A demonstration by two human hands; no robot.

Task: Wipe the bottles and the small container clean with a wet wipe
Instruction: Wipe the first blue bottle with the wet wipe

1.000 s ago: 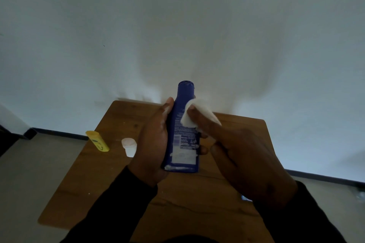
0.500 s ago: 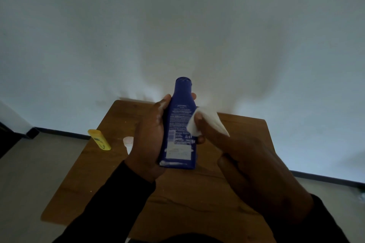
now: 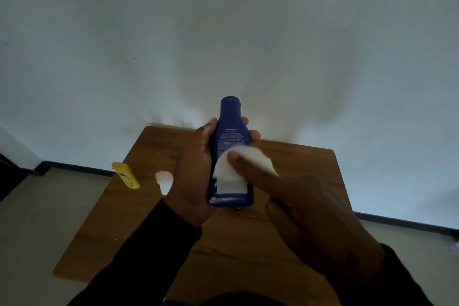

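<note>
Item: tall dark-blue plastic bottle (image 3: 232,154), held upright above the brown wooden table (image 3: 285,243), our left hand (image 3: 196,181) wrapped round its side. Our right hand (image 3: 310,226) pinches a white wet wipe (image 3: 242,164) against its lower label. Step: wiping, we judge. Awaiting at nine o'clock: yellow plastic bottle (image 3: 126,175), small white container (image 3: 164,181).

Glossy plastic blue bottle (image 3: 232,131), soft white wipe (image 3: 244,159), wood-grain table (image 3: 248,256)

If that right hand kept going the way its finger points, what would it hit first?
The right hand already presses the wet wipe against the blue bottle; beyond that, probably the left hand.
</note>
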